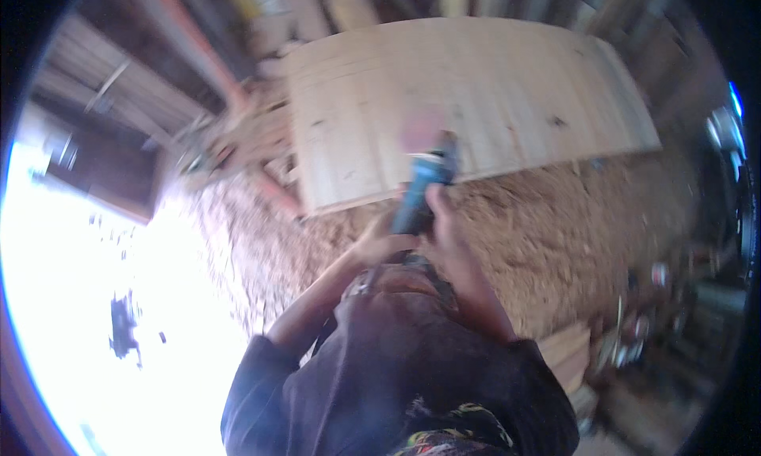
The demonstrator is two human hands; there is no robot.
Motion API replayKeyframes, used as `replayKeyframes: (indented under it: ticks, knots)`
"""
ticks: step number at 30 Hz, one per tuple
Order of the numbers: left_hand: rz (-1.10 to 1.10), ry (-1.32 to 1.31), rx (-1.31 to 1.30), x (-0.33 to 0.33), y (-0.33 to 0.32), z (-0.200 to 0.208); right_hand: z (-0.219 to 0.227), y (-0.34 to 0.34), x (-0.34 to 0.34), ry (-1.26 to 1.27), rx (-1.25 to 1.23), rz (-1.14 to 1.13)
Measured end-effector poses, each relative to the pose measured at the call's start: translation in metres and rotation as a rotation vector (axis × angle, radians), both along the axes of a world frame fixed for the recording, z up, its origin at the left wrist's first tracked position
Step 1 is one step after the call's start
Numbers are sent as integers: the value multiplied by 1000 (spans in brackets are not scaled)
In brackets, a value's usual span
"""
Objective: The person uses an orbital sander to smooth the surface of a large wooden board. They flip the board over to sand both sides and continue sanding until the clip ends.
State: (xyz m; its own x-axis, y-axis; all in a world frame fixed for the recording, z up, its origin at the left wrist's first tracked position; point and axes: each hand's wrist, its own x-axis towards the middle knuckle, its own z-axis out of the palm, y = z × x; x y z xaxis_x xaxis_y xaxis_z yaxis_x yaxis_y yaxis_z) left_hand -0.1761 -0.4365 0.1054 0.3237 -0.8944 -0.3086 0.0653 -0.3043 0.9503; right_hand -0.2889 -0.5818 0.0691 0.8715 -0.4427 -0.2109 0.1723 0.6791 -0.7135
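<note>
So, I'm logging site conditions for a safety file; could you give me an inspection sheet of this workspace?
Surface: pale wooden panel with dark knots; brown ground beside it, strewn with what look like wood shavings.
Job's things: teal-and-dark angle grinder, its pinkish disc blurred and over the panel; contact cannot be told.
Clutter: reddish bar near the panel's left edge; timber piece at lower right.
Hands: left hand around the grinder's rear; right hand farther forward on its body.
Cables: nothing seen.
Surroundings: boards at upper left; strong glare at left.
</note>
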Motion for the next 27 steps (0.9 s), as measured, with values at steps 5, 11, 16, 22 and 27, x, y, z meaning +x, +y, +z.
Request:
replayKeyframes:
  ticks: [5, 11, 16, 22, 27]
  knots:
    - [-2, 303, 37, -30, -13, -8, 8, -6, -29, -39, 7, -82]
    - [41, 237, -66, -62, -31, -21, 2, -19, -39, 79, 85, -145]
    - [48, 95, -57, -63, -31, -1, 23, -12, -31, 114, 92, -248]
    - [-22, -61, -43, -45, -15, 0, 41, 0, -14, 58, 56, -280]
    - [-24, 153, -76, -30, 5, 8, 45, 12, 0, 86, 55, -239]
